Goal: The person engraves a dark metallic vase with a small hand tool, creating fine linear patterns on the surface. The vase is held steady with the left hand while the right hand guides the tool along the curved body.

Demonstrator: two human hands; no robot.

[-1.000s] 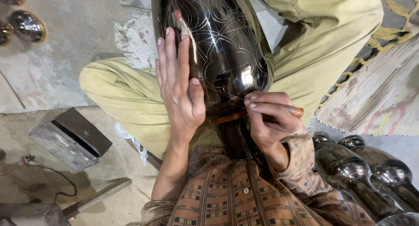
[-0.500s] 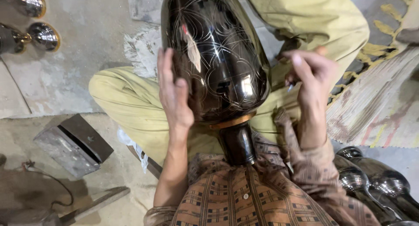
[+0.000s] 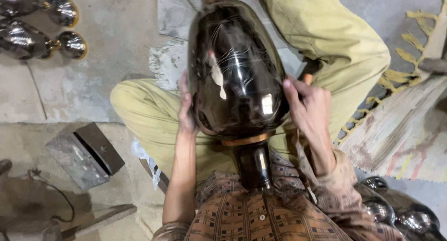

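Observation:
A large glossy black vase (image 3: 237, 78) with fine engraved lines lies across my lap, its narrow neck (image 3: 253, 164) pointing at my chest and a copper-coloured band around the neck's base. My left hand (image 3: 186, 111) presses flat against the vase's left flank. My right hand (image 3: 308, 111) cups the right flank, fingers spread on the surface. An orange wooden tip (image 3: 308, 77) peeks out just above my right hand; whether the hand holds it I cannot tell. The vase is motion-blurred.
I sit cross-legged in olive trousers (image 3: 335, 41) on a concrete floor. A grey metal block (image 3: 84, 155) and a flat bar (image 3: 100, 221) lie to the left. Shiny metal vessels stand at top left (image 3: 60, 38) and bottom right (image 3: 400, 213). A striped woven mat (image 3: 402, 138) lies to the right.
My right hand left the vase's neck band, swung out to the right, and now rests on the vase's right side. The vase has shifted between my hands.

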